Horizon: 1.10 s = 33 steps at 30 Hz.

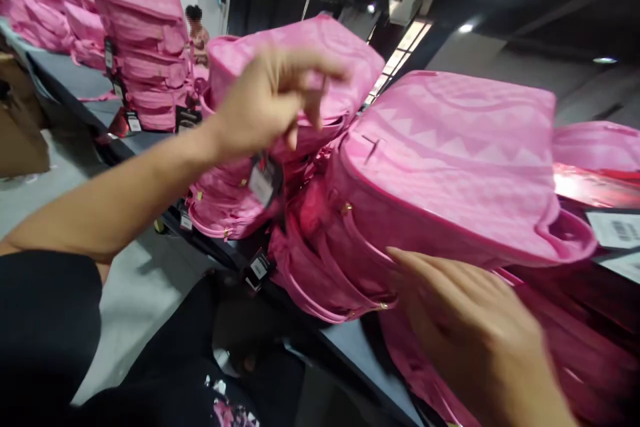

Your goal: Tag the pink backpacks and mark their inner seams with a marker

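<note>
My left hand is raised in front of a stack of pink backpacks, its fingers spread and curved, blurred by motion, with nothing between them. A pink patterned backpack with a zigzag print lies on top of the nearer pile. Beside its lower edge is my right hand, fingers together and extended, the palm turned down and partly hidden. Behind my left hand rests another pink backpack. A tag with a white label hangs below that hand.
A tall pile of pink bags stands on the long table at the left. A person is behind it. Cardboard boxes stand at the far left. White barcode labels show at the right.
</note>
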Motion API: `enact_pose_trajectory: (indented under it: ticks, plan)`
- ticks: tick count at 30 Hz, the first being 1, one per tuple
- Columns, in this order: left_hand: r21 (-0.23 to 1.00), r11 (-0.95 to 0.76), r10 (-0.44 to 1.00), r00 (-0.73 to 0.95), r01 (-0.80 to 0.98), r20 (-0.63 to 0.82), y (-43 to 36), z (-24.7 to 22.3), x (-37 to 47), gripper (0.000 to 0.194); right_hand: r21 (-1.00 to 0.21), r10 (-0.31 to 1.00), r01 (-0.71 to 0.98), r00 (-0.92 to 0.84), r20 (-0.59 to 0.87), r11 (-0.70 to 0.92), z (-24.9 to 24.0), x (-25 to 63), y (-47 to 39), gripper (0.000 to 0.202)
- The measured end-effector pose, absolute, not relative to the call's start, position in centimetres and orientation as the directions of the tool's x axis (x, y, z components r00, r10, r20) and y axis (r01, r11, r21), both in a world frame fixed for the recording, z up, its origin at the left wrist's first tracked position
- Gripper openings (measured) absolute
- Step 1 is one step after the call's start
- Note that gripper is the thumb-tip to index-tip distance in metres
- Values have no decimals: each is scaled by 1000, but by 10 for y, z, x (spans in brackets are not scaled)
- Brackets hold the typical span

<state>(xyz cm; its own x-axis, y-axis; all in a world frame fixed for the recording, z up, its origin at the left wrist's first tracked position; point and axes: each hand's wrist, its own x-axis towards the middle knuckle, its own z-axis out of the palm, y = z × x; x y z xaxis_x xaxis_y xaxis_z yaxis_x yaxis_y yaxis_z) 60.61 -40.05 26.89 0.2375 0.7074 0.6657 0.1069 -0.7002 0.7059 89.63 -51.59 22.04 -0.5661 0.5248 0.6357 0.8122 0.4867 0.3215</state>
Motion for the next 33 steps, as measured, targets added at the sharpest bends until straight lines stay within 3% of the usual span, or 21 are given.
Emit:
enact_pose_trajectory:
  ticks: [6, 9, 13, 16, 20, 22, 26, 33]
  plan:
    - [818, -509, 830, 402, 266, 386, -398, 116, 570, 38, 713, 652, 607, -705, 280, 351, 172, 813, -463, 26]
    - [859, -446, 863, 378, 254, 336, -388, 68, 576, 38, 785, 711, 510, -691, 131, 351, 157, 799, -438, 32]
    - [876, -450, 843, 406, 173, 353, -374, 48, 589, 33, 787, 793, 495, -609, 13, 368, 155, 795, -420, 30]
    - [831, -501, 815, 454, 240, 360, -363, 48, 605, 35, 740, 805, 566, -590, 56, 363, 159, 797, -422, 31]
    - [780, -547, 797, 473, 304, 375, -347, 49, 629, 39, 708, 751, 677, -570, 334, 199, 158, 807, -437, 28]
    - [778, -563, 780, 492, 280, 387, -339, 49, 637, 43, 717, 724, 686, -557, 407, 125, 153, 813, -445, 23]
    - [773, -599, 727, 545, 208, 417, -323, 51, 643, 44, 755, 764, 649, -535, 361, 97, 140, 821, -450, 19]
    - [783, -614, 688, 552, 98, 471, -309, 52, 643, 47, 692, 774, 716, -490, 400, 96, 131, 819, -439, 15]
